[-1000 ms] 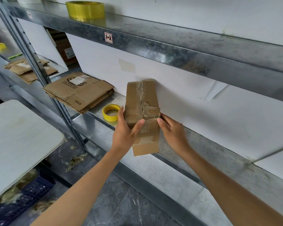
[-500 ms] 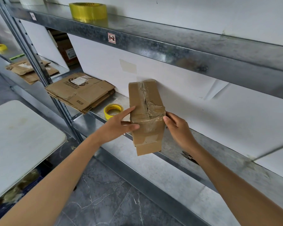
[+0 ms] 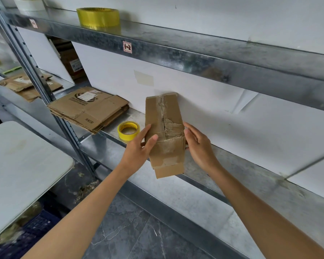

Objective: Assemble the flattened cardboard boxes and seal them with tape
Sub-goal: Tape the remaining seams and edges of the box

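Note:
A small brown cardboard box (image 3: 165,126), its seam covered with clear tape, is held up in front of the metal shelf (image 3: 223,159). My left hand (image 3: 138,148) holds its left side, thumb laid across the taped front. My right hand (image 3: 198,144) holds the right side with fingers curved around the edge. A yellow tape roll (image 3: 128,130) lies on the shelf just left of the box. A stack of flattened cardboard boxes (image 3: 90,107) rests further left on the same shelf.
A big yellow tape roll (image 3: 98,16) sits on the upper shelf (image 3: 195,51). More flattened cardboard (image 3: 26,86) lies in the left bay behind the upright post (image 3: 43,79). A white table (image 3: 17,169) stands at lower left over a dark crate (image 3: 32,232).
My left hand went from pressing flat-fingered against the box side to holding it with the thumb on the front. The box sits slightly lower and squarer between both hands.

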